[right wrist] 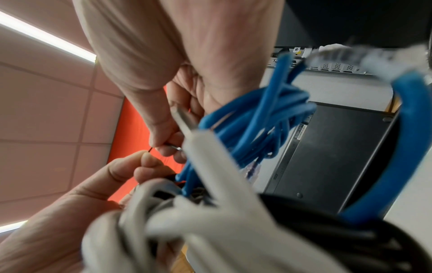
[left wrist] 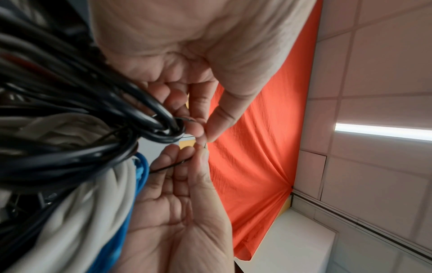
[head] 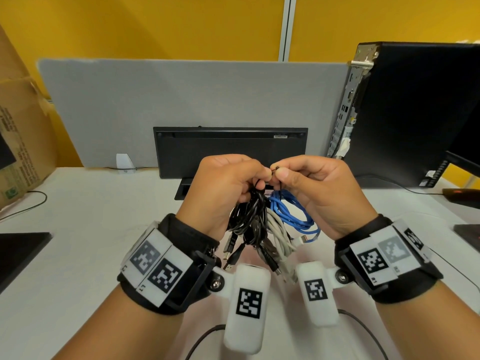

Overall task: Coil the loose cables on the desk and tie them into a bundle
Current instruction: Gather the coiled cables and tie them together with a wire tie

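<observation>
Both hands hold a bundle of coiled cables above the white desk (head: 91, 216): black cables (head: 249, 219), a grey cable (head: 279, 235) and a blue cable (head: 293, 211). The plugs hang down towards my wrists. A thin black tie (head: 274, 168) runs round the top of the bundle. My left hand (head: 265, 175) pinches one end of it between thumb and forefinger, with the black loops against its curled fingers. My right hand (head: 279, 174) pinches the other end. The two pinches almost touch. In the left wrist view the tie (left wrist: 168, 167) runs from the right fingers (left wrist: 187, 153) to the bundle.
A black keyboard (head: 231, 152) leans upside down against the grey divider (head: 181, 100) behind the hands. A black computer tower (head: 415, 113) stands at the right, a cardboard box (head: 20, 141) at the left. A dark flat object (head: 20, 250) lies at the left edge.
</observation>
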Demonstrator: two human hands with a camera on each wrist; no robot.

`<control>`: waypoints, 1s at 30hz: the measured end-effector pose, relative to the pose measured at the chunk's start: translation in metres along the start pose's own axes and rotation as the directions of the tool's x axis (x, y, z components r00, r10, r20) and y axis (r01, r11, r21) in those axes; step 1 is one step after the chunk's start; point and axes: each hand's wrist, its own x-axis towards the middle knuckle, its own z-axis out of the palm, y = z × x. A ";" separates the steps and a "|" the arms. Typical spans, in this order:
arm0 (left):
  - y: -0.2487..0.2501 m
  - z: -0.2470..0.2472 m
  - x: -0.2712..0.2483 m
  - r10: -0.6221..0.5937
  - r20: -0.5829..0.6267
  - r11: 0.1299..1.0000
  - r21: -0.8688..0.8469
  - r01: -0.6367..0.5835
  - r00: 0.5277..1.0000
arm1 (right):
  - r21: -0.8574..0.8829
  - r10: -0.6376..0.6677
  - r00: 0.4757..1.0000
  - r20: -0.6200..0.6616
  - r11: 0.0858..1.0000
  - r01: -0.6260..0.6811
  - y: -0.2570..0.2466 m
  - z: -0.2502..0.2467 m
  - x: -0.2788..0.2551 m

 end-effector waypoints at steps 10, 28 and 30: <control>-0.002 -0.001 0.001 0.003 -0.009 1.000 0.005 -0.003 1.000 | -0.002 0.005 1.000 -0.006 1.000 -0.005 -0.001 0.000 0.000; -0.006 -0.001 0.003 0.016 -0.006 1.000 0.001 -0.016 1.000 | -0.010 0.006 1.000 -0.018 1.000 -0.007 0.001 0.001 0.000; -0.006 -0.002 0.003 0.015 -0.005 1.000 0.003 -0.015 1.000 | -0.010 0.007 1.000 -0.017 1.000 -0.007 0.001 0.001 0.000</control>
